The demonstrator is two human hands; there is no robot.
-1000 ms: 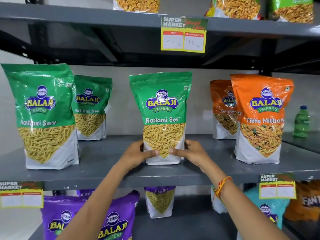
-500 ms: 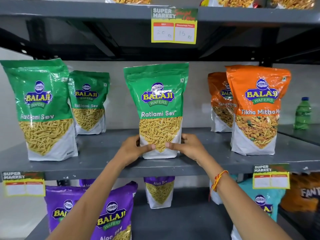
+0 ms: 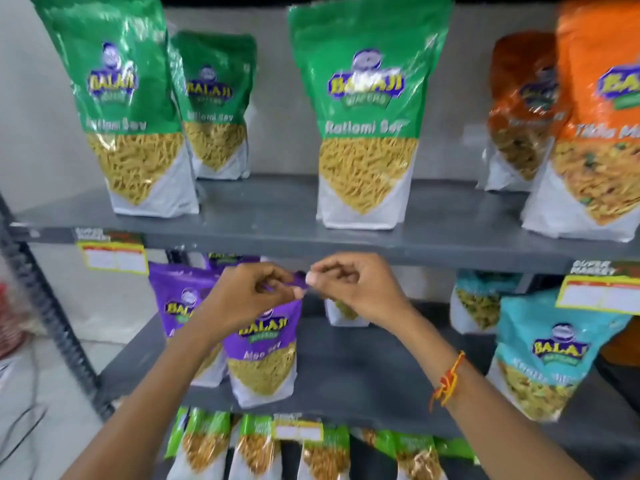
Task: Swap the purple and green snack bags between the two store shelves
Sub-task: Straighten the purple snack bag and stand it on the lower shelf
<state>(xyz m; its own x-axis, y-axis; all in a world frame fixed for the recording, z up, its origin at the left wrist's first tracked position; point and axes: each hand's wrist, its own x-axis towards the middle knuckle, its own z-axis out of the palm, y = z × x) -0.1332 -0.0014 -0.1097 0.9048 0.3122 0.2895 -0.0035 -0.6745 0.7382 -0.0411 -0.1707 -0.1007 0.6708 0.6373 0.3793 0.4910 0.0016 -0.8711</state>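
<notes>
Three green Ratlami Sev bags stand on the upper grey shelf (image 3: 270, 220): one in the middle (image 3: 363, 116), one at the left front (image 3: 117, 98), one behind it (image 3: 214, 105). On the lower shelf (image 3: 363, 372) a purple Aloo Sev bag (image 3: 263, 355) stands in front, with another purple bag (image 3: 176, 299) behind it to the left. My left hand (image 3: 242, 303) and my right hand (image 3: 360, 289) meet at the front purple bag's top edge and pinch it. A third bag behind my right hand is mostly hidden.
Orange bags (image 3: 595, 140) fill the upper shelf's right end. A teal bag (image 3: 550, 362) stands at the lower shelf's right. Yellow price tags (image 3: 114, 254) hang on the shelf edges. Small green packets (image 3: 259, 445) line the shelf below. A dark upright post (image 3: 45, 306) rises at left.
Both hands let go of the middle green bag, which now stands alone on the upper shelf, and dropped to the purple bag below. The view tilted down.
</notes>
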